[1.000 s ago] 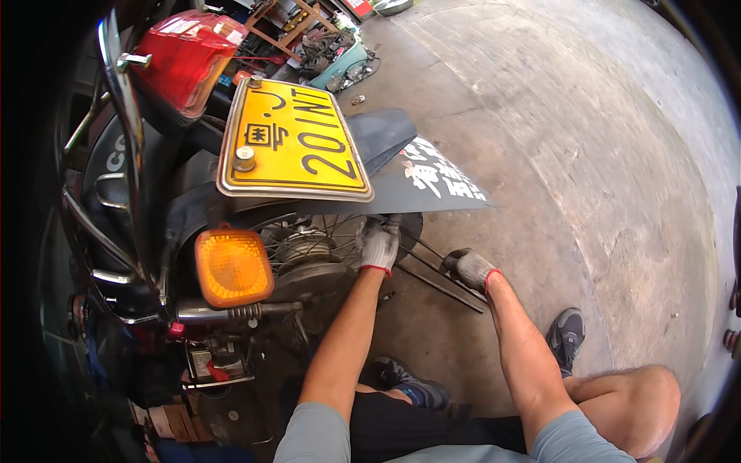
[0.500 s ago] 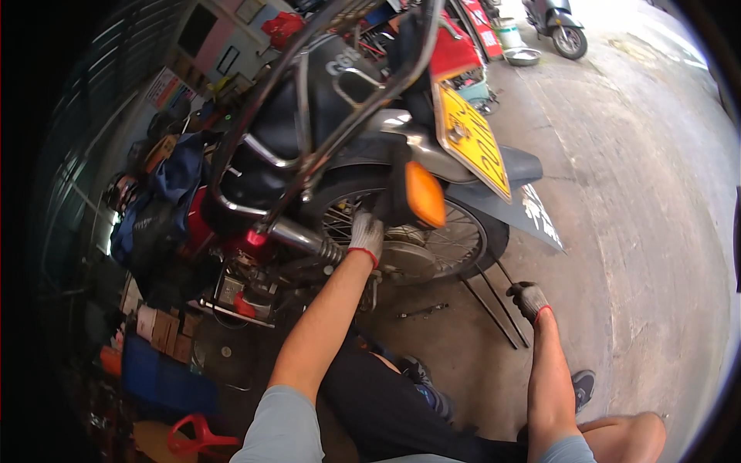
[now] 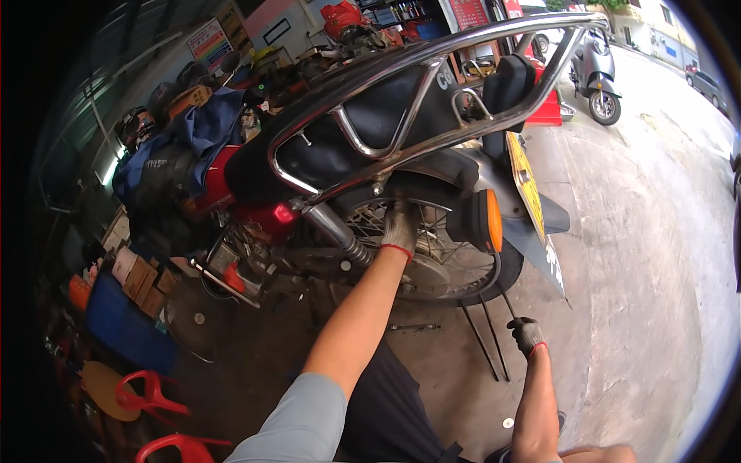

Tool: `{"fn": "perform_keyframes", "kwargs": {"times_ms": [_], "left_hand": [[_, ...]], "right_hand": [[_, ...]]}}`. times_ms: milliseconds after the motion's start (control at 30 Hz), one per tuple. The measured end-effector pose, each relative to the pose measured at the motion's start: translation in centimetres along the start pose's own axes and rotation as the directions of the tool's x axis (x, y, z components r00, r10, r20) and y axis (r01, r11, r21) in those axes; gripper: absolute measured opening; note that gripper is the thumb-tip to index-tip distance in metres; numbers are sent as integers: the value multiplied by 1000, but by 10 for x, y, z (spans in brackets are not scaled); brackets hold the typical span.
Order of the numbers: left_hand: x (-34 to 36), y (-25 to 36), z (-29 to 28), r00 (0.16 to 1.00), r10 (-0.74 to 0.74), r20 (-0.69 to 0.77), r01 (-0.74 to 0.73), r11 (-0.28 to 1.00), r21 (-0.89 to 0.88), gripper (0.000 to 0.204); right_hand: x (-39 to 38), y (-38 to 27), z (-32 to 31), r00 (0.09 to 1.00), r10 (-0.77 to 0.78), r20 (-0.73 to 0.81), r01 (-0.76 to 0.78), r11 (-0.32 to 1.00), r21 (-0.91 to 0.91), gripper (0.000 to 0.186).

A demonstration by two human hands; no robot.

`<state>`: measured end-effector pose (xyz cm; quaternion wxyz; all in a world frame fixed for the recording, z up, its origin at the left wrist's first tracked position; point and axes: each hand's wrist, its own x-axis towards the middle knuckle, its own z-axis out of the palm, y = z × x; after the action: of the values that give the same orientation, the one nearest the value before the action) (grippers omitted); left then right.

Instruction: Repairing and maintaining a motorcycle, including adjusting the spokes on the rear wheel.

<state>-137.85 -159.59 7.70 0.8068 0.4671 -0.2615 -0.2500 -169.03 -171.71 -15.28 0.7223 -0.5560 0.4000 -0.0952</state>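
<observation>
A motorcycle's rear wheel [image 3: 451, 292] is in front of me, under a dark mudguard [image 3: 444, 163]. My left hand [image 3: 400, 228], in a pale knit glove with a red cuff, reaches across the spokes to the upper rim. Its dark fingertips blend into the tyre, so their grip is unclear. Lower right, my right hand [image 3: 528, 336], gloved alike, is closed around a thin metal tyre lever [image 3: 506, 302] whose upper end meets the tyre's lower right edge. Two more levers [image 3: 482, 339] stick out from the tyre's bottom, slanting down to the floor, just left of that hand.
Above the wheel runs a chrome rear rack [image 3: 432, 166]. An orange indicator [image 3: 491, 221] and yellow number plate [image 3: 526, 184] jut out at right. A dark tool [image 3: 414, 327] lies on the floor below. Red plastic chairs [image 3: 150, 395] stand lower left; a scooter [image 3: 598, 77] is parked far right.
The view has tilted up, showing more of the background. My left hand has moved up the wheel toward the rim. My right hand still grips its lever; the other two levers remain at the tyre.
</observation>
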Motion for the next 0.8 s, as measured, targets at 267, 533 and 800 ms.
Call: {"fn": "perform_keyframes", "kwargs": {"times_ms": [267,533,800], "left_hand": [[6,-16,16,925,135,-355,-57,974,221,59],[19,-33,-7,910,270,-315,-112,890,442,71],[-29,25,17,969,105,-225,21,869,495,72]], "right_hand": [[-2,-7,-10,974,156,162,-170,982,77,16],[5,28,31,837,134,530,-470,671,573,19],[-17,6,58,926,193,325,-371,626,686,26]]}}
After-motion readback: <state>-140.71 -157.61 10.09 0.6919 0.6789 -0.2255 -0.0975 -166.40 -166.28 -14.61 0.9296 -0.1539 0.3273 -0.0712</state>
